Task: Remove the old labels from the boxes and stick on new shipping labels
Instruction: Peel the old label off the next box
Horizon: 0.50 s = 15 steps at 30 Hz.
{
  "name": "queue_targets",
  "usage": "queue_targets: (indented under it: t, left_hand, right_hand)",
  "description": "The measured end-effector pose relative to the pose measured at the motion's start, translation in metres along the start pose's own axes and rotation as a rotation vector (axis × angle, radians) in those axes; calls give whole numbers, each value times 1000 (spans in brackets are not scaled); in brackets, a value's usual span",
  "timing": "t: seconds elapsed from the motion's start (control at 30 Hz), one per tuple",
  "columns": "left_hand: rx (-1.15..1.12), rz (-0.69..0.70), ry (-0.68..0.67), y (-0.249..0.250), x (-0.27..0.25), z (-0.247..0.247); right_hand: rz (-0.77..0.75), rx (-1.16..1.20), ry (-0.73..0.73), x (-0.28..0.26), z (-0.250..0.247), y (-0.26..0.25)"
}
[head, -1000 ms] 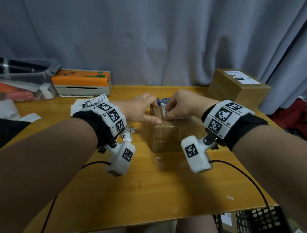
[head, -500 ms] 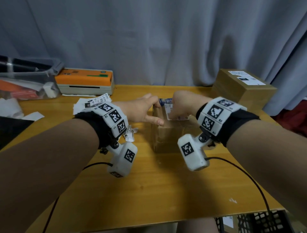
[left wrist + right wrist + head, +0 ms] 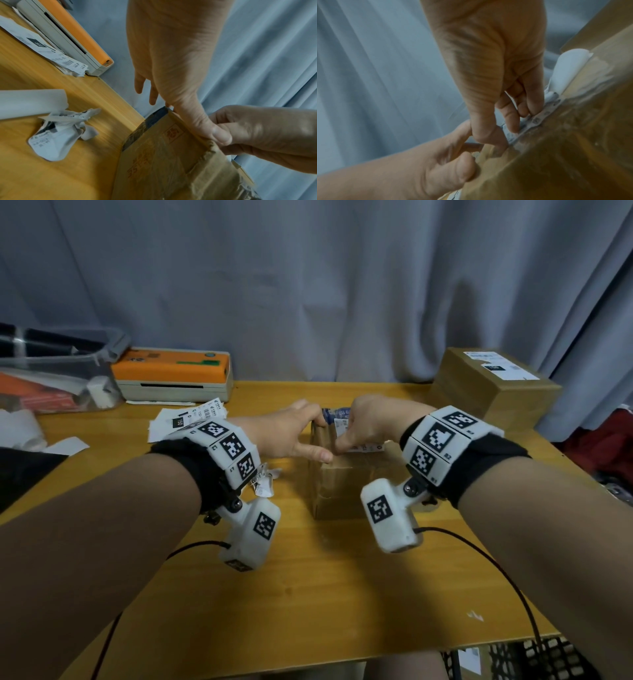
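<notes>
A: Where is the box [image 3: 342,481]?

B: Mid-table [image 3: 308,594], tape-wrapped, upright. The old label [image 3: 363,445] is on its top face, partly lifted; in the right wrist view its far end curls up white.

A: State of the left hand [image 3: 291,436]?

B: It rests on the box's left top edge. Thumb extended along the top toward the right hand, fingers reaching over the far left corner. Fingers fairly straight, bracing the box, not wrapped around it.

A: Right hand [image 3: 366,422]?

B: Fingers curled, tips pinching the label edge against the top face. The two thumbs almost meet.

A: Surroundings, left side?

B: Orange-topped printer [image 3: 174,374] at the far edge against the curtain [image 3: 308,285]. Label stack [image 3: 191,419] just in front of it. Clear bin [image 3: 51,371] at far left, with loose white paper near it. Crumpled label scrap [image 3: 265,484] on the table near the left wrist, between wrist and box.

A: Right side?

B: Second box [image 3: 493,392] at the far right corner, white label [image 3: 500,366] flat on its top, well apart from the worked box. Black crate [image 3: 548,659] below the table's near right edge.

A: Obstructions?

B: The right hand covers most of the label in the head view. Both wrist cameras hang in front of the box's near side. How much label still adheres: cannot tell.
</notes>
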<state>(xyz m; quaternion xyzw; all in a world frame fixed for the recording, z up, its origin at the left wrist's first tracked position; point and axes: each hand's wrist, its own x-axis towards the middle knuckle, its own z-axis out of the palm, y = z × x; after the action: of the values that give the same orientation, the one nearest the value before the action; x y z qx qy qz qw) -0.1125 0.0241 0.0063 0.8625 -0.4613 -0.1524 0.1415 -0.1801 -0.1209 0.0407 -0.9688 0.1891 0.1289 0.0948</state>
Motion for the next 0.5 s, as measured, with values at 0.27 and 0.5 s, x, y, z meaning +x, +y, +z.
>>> queue_targets:
  t: [0.27,0.5]
  left_hand:
    - [-37,-26,-10,0,-2,1]
    - [-14,-66,12,1,3,-12]
  right_hand:
    - [-94,-19,152,-3,8,12]
    - [-313,-102,113,4,-18,10]
